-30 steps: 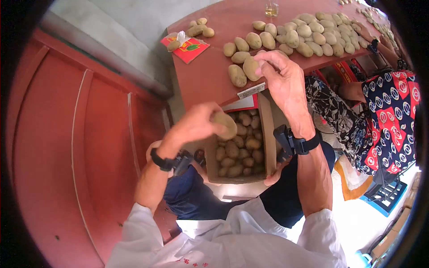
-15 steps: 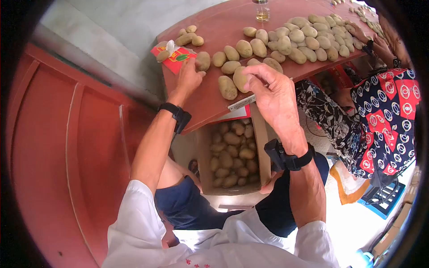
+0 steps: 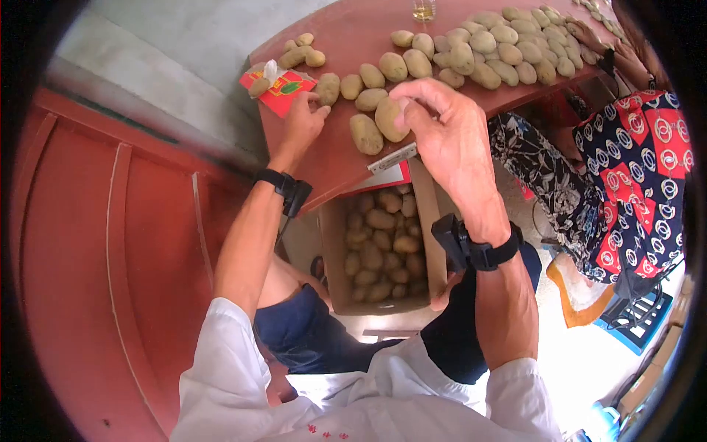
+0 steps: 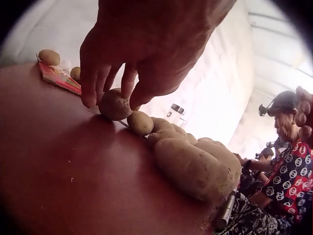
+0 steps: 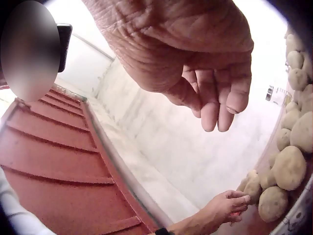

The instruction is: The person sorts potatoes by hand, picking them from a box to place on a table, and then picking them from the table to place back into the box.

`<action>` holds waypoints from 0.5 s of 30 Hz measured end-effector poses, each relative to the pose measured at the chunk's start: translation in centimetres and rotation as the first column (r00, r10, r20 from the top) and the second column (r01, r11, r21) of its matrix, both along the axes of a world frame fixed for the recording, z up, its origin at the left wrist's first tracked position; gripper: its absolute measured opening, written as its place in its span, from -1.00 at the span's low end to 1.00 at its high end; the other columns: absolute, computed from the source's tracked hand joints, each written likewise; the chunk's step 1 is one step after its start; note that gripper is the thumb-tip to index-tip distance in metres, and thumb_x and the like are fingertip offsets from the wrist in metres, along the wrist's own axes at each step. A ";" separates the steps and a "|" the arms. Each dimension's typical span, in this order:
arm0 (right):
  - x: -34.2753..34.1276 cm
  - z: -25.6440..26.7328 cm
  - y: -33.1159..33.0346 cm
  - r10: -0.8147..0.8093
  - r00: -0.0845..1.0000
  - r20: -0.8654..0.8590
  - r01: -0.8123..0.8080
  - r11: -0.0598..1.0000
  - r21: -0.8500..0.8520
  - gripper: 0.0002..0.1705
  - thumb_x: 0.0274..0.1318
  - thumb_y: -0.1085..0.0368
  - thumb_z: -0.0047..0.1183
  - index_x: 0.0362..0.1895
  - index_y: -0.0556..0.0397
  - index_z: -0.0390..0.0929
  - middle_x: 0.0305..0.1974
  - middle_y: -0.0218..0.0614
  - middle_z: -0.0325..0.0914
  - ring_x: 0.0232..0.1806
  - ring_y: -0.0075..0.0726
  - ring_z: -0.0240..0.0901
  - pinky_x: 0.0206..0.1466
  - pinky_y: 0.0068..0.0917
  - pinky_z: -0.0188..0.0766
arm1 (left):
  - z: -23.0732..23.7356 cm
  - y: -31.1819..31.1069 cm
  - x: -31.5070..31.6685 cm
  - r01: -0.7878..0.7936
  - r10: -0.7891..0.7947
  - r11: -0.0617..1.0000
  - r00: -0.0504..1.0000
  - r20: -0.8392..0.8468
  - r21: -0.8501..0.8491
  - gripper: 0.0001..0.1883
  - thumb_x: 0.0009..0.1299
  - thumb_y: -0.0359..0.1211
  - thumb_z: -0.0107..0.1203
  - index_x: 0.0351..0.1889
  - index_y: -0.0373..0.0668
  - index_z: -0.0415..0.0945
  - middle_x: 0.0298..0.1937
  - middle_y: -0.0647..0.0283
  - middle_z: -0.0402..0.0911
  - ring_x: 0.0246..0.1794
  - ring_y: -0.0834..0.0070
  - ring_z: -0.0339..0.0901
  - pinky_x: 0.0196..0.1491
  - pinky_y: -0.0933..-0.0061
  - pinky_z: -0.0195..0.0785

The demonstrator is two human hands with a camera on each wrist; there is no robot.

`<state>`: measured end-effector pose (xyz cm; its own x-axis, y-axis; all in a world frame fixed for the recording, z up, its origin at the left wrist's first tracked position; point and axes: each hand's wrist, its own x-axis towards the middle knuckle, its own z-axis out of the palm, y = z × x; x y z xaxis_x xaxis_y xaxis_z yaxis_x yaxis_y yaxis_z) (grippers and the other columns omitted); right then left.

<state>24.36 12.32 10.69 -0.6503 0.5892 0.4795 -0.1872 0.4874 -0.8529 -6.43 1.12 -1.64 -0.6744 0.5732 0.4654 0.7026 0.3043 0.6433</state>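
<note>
1. The left hand (image 3: 303,121) has its grip narrow around one potato (image 3: 328,88), fingers over the top and thumb opposite, as the left wrist view shows. That potato rests on the table (image 3: 313,166), just beside the left end of a short row (image 3: 372,76).

2. The right hand (image 3: 453,140) holds nothing: the right wrist view shows its fingers loosely bent in the air, the grip part-open. In the head view it overlaps a near potato (image 3: 390,121), but the right wrist view shows it apart from the potatoes.

3. Judging by this, the step in hand is placing a potato at the row's left end. The next move seems to call for the left fingers to spread and lift straight up without rolling it.

4. Just beyond the left hand lies a red card (image 3: 291,92) with a potato and a white scrap on it; a few smaller potatoes (image 3: 298,53) sit behind.

5. Farther right, the row leads into a dense heap (image 3: 508,51), with another person's hand (image 3: 585,33) at its right side. A glass jar (image 3: 423,10) stands at the far side.

6. Nearest the body, below the table edge, a cardboard box (image 3: 427,228) holds many more potatoes, probably the next source for the free right hand.
</note>
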 end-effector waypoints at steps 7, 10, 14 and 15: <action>-0.7 1.4 0.9 0.013 1.000 -0.001 -0.013 0.999 0.034 -0.79 0.26 0.40 0.00 -0.17 0.27 0.63 -0.45 -0.20 0.60 -0.41 -0.37 0.49 -0.29 -0.36 0.43 | 3.6 -1.2 3.1 -0.068 0.069 0.996 0.997 0.023 -0.065 -0.63 0.45 -0.30 0.27 0.12 -0.34 0.56 -0.06 0.14 0.71 -0.02 0.40 0.66 0.04 0.40 0.50; -1.0 1.5 1.5 0.069 0.998 -0.014 -0.070 0.995 -0.070 -0.77 0.26 0.40 -0.02 -0.17 0.30 0.63 -0.51 -0.28 0.57 -0.45 -0.45 0.47 -0.34 -0.41 0.40 | 4.5 -2.2 7.6 0.124 -0.124 0.992 0.963 0.240 0.018 -0.72 0.51 -0.35 0.19 0.08 -0.32 0.58 -0.08 0.21 0.72 -0.12 0.52 0.66 -0.03 0.49 0.50; -2.0 0.5 2.6 0.103 0.994 -0.028 -0.106 0.985 -0.137 -0.80 0.25 0.43 0.00 -0.20 0.29 0.65 -0.54 -0.41 0.51 -0.49 -0.60 0.40 -0.41 -0.53 0.33 | 3.5 -3.3 14.2 0.404 -0.302 0.890 0.869 0.392 -0.210 -0.81 0.54 -0.38 0.14 -0.01 -0.29 0.62 -0.16 0.27 0.72 -0.19 0.54 0.65 -0.06 0.51 0.49; -2.2 0.4 2.9 0.113 0.993 -0.043 -0.119 0.979 -0.167 -0.81 0.25 0.44 0.01 -0.21 0.27 0.66 -0.54 -0.43 0.52 -0.49 -0.62 0.39 -0.43 -0.56 0.32 | 3.0 -3.1 15.0 0.521 -0.350 0.804 0.805 0.479 -0.288 -0.81 0.53 -0.36 0.16 -0.04 -0.28 0.63 -0.20 0.25 0.72 -0.21 0.52 0.65 -0.07 0.50 0.50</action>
